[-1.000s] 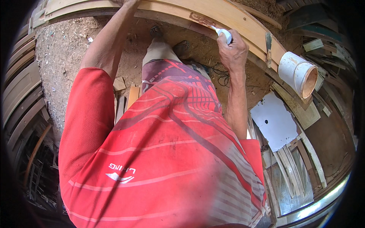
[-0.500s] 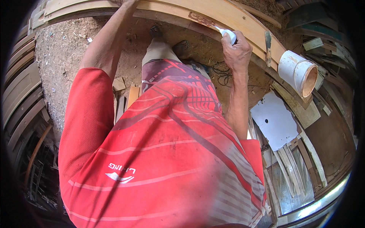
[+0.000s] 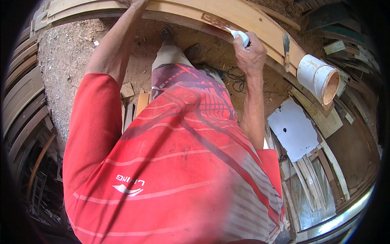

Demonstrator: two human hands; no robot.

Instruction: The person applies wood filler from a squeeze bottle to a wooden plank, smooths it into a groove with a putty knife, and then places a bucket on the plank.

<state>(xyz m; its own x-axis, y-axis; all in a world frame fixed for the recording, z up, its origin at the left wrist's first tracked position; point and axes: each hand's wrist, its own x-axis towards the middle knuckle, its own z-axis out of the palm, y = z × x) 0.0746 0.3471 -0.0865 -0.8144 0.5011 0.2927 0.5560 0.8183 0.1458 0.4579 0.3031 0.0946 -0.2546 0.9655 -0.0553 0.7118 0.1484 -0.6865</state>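
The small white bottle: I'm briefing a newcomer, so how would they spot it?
A long pale board curves across the top. Beside its reddish-brown smear, the right hand holds the bottle. Unlike the wide white container further right, it is small with a narrow, pointed nozzle.

This is a woodworking workshop, with boards (image 3: 25, 91) stacked far left, debris-littered floor (image 3: 67, 75) upper left and a plank (image 3: 248, 16) along the top.
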